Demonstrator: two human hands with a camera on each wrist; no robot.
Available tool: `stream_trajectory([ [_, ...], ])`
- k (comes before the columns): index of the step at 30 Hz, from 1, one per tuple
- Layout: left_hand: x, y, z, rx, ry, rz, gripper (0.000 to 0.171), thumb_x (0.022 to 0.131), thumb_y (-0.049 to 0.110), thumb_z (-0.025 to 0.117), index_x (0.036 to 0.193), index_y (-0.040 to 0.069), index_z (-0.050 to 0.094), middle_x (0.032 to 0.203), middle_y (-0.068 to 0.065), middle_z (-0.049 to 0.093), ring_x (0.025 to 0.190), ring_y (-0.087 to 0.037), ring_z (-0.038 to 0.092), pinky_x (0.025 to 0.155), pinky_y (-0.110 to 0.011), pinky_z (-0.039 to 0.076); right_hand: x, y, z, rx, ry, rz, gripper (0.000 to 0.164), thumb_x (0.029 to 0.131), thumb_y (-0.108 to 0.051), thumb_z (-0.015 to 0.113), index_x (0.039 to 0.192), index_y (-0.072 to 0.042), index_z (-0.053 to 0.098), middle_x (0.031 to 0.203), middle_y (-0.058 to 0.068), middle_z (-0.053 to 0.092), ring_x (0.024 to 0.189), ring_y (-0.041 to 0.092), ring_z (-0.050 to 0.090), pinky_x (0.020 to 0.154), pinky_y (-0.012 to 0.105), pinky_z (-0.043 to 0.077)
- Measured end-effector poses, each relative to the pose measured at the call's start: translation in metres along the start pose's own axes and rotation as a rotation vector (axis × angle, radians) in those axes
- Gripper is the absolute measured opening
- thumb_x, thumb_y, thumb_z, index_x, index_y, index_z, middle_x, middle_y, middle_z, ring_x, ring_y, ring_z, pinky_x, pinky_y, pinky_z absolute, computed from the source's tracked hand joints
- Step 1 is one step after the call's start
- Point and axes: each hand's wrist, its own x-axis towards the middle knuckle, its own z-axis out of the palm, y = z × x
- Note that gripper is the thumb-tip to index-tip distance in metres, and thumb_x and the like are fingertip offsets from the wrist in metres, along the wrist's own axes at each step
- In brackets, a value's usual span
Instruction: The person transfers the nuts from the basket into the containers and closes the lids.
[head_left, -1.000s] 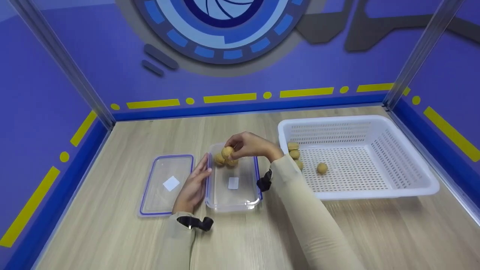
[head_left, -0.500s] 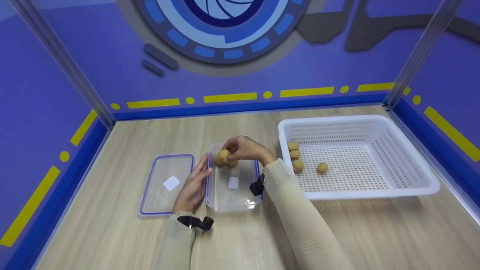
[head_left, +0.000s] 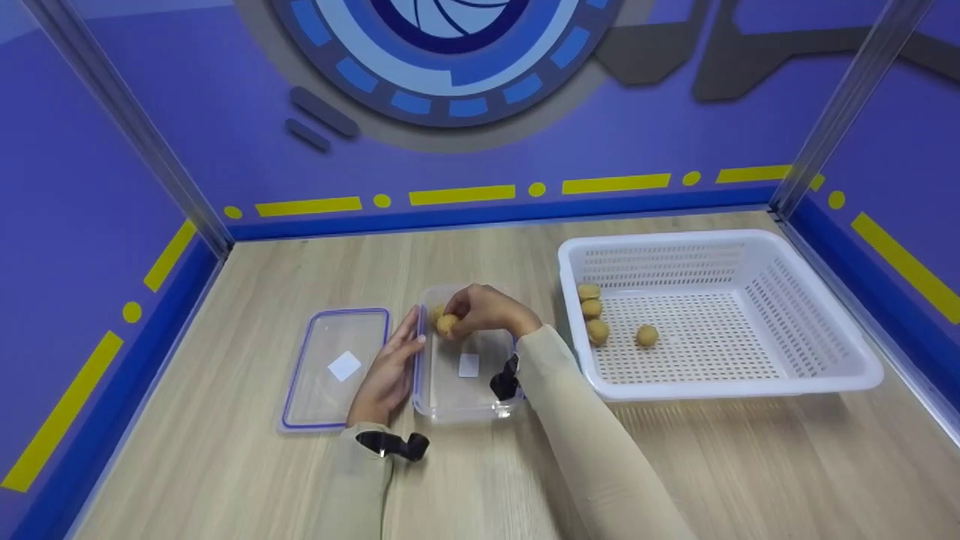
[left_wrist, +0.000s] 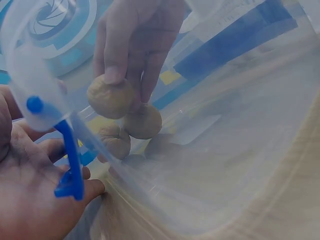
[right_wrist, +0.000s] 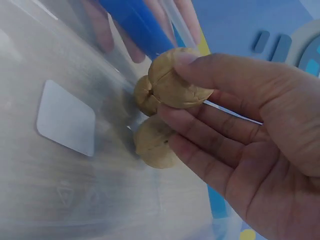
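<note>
My right hand (head_left: pixel 480 309) pinches a tan walnut (head_left: pixel 448 324) low inside the far end of a clear plastic box (head_left: pixel 465 382). In the right wrist view the walnut (right_wrist: pixel 177 85) sits between thumb and fingers, just above two more walnuts (right_wrist: pixel 154 142) on the box floor. The left wrist view shows the held walnut (left_wrist: pixel 111 96) over those two walnuts (left_wrist: pixel 144 121). My left hand (head_left: pixel 390 367) rests flat against the box's left wall, fingers straight.
The box's clear lid (head_left: pixel 335 367) with a blue rim lies left of it on the wooden table (head_left: pixel 750 465). A white perforated basket (head_left: pixel 810 375) at the right holds several walnuts (head_left: pixel 598 331). Blue walls enclose the table on three sides.
My right hand has lowered the walnut from above the box rim down into the box, near the two walnuts lying there. The left hand has stayed in place.
</note>
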Motion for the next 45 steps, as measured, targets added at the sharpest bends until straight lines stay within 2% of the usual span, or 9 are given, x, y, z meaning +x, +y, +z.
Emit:
stream_trajectory([
  [7, -0.001, 0.001, 0.001, 0.013, 0.009, -0.024, 0.067, 0.096, 0.001, 0.044, 0.154, 0.006, 0.012, 0.163, -0.007, -0.001, 0.15, -0.022, -0.009, 0.122, -0.036, -0.008, 0.003, 0.002, 0.01, 0.015, -0.012, 0.026, 0.037, 0.074, -0.012, 0.081, 0.108, -0.004, 0.069, 0.1, 0.007, 0.071, 0.085, 0.015, 0.062, 0.081, 0.027, 0.054],
  [14, -0.001, 0.001, 0.001, 0.023, 0.011, -0.018, 0.067, 0.095, 0.001, 0.046, 0.154, 0.004, 0.012, 0.163, -0.009, 0.0, 0.15, -0.023, -0.009, 0.122, -0.037, -0.009, 0.005, 0.002, 0.012, 0.023, 0.005, 0.007, 0.037, 0.073, -0.008, 0.08, 0.108, -0.002, 0.07, 0.104, 0.01, 0.071, 0.091, 0.018, 0.064, 0.086, 0.029, 0.054],
  [22, -0.001, 0.0, 0.001, 0.012, -0.01, -0.011, 0.066, 0.097, 0.002, 0.043, 0.154, 0.005, 0.01, 0.163, -0.008, -0.002, 0.15, -0.02, -0.01, 0.122, -0.035, -0.009, 0.004, 0.005, 0.015, -0.011, 0.003, 0.027, 0.04, 0.072, -0.009, 0.082, 0.11, -0.003, 0.071, 0.102, 0.011, 0.073, 0.084, 0.015, 0.064, 0.08, 0.027, 0.056],
  [29, -0.001, 0.001, 0.0, 0.008, -0.014, -0.014, 0.064, 0.097, -0.001, 0.04, 0.154, 0.004, 0.01, 0.163, -0.008, -0.003, 0.15, -0.022, -0.011, 0.122, -0.037, -0.01, 0.005, 0.007, 0.017, -0.017, 0.0, 0.035, 0.038, 0.072, -0.009, 0.082, 0.108, -0.004, 0.072, 0.1, 0.009, 0.074, 0.082, 0.012, 0.064, 0.08, 0.026, 0.055],
  [39, -0.001, 0.002, 0.001, 0.021, 0.012, -0.018, 0.065, 0.096, 0.002, 0.046, 0.153, 0.005, 0.016, 0.163, -0.007, 0.003, 0.15, -0.022, -0.007, 0.122, -0.037, -0.008, 0.004, 0.008, 0.022, 0.019, -0.005, 0.031, 0.04, 0.074, -0.009, 0.081, 0.112, -0.003, 0.07, 0.102, 0.011, 0.074, 0.083, 0.013, 0.067, 0.079, 0.024, 0.056],
  [45, -0.001, 0.002, 0.001, 0.016, 0.004, -0.012, 0.066, 0.095, 0.002, 0.047, 0.153, 0.004, 0.014, 0.163, -0.008, 0.002, 0.15, -0.023, -0.007, 0.122, -0.037, -0.008, 0.004, 0.008, 0.022, 0.009, -0.009, 0.027, 0.038, 0.074, -0.011, 0.081, 0.11, -0.003, 0.071, 0.1, 0.01, 0.074, 0.081, 0.013, 0.066, 0.077, 0.023, 0.055],
])
